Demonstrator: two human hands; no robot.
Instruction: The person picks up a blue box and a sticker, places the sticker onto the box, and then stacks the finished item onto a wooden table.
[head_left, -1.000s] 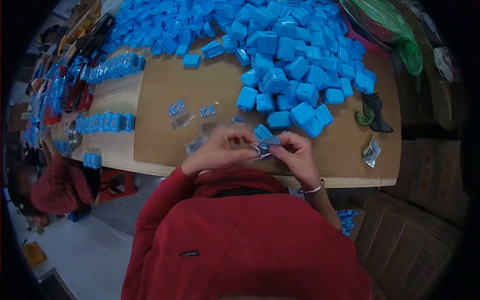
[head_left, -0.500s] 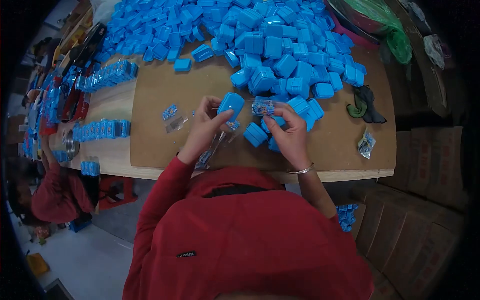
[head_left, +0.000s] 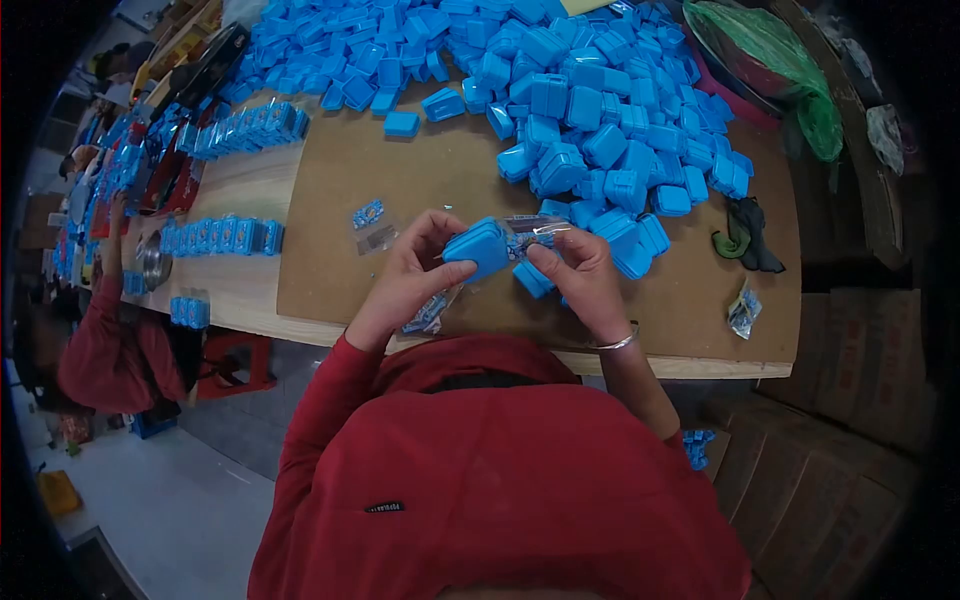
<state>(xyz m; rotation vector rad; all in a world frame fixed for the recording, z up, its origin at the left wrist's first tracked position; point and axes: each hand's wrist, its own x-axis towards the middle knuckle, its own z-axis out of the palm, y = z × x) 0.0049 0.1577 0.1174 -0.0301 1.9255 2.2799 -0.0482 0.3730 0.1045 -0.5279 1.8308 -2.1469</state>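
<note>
Between the two hands, just above the near edge of the desk (head_left: 330, 190), a small blue plastic case (head_left: 479, 246) is gripped by the fingers of the left hand (head_left: 410, 275), thumb under it and fingertips on top. Right beside it, touching or nearly so, the right hand (head_left: 580, 275) pinches a small clear packet (head_left: 530, 226) with a printed blue insert at the case's edge. More clear packets (head_left: 428, 314) lie under the left wrist, and two others (head_left: 370, 225) sit a little further left on the brown board. Beyond the hands a large heap of blue cases (head_left: 590, 110) covers the far part of the desk, with a few loose ones just beside the right hand. Rows of packed cases (head_left: 222, 238) stand on the left. A green bag (head_left: 775, 55) lies at the far right, and another person's red sleeve (head_left: 95, 340) shows at the left.
</note>
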